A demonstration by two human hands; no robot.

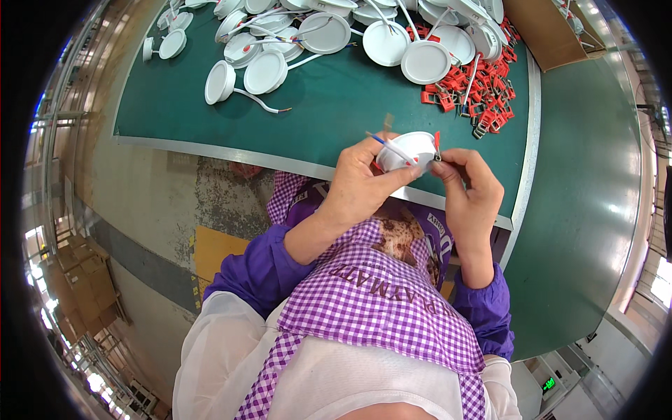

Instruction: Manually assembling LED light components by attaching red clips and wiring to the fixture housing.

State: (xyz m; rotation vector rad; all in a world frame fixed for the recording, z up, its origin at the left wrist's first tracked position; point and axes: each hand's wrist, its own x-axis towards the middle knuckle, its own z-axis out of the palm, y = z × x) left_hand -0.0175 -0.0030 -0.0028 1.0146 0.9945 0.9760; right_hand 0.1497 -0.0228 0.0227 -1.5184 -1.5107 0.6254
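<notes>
Over the near edge of the green table, my left hand (358,180) grips a round white downlight (416,145) by its rim, and a short cable with bare wire ends sticks out at its left. My right hand (470,183) pinches a small red spring clip (437,143) with metal wire against the light's right side. Whether this clip is fastened to the light, I cannot tell. A bit of red also shows at the light's left edge, partly hidden by my left fingers.
Many white downlights (266,72) with cables lie heaped along the table's (168,108) far side. Right of them is a pile of red clips (483,94). A cardboard box (549,31) stands at the far right, above another green surface (581,175).
</notes>
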